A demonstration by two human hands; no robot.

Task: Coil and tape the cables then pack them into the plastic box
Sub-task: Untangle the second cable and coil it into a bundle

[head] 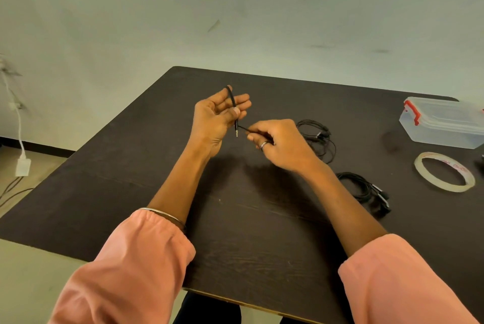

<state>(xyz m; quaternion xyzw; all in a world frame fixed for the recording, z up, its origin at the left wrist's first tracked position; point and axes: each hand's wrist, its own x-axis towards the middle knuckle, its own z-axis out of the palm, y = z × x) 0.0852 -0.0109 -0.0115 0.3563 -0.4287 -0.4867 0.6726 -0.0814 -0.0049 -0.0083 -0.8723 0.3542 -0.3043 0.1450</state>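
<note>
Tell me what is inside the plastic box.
The plastic box has its lid on. Through the cloudy walls nothing shows inside, but I cannot be sure.

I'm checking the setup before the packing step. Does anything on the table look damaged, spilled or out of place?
Nothing stands out. The plastic box sits closed, the tape roll lies flat, two cable bundles rest on the table, and both hands hold one cable.

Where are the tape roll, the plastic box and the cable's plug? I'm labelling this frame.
tape roll (419, 168): head view, on its left rim.
plastic box (442, 119): head view, on its clear lid.
plug (236, 131): head view, on its metal tip.
</note>
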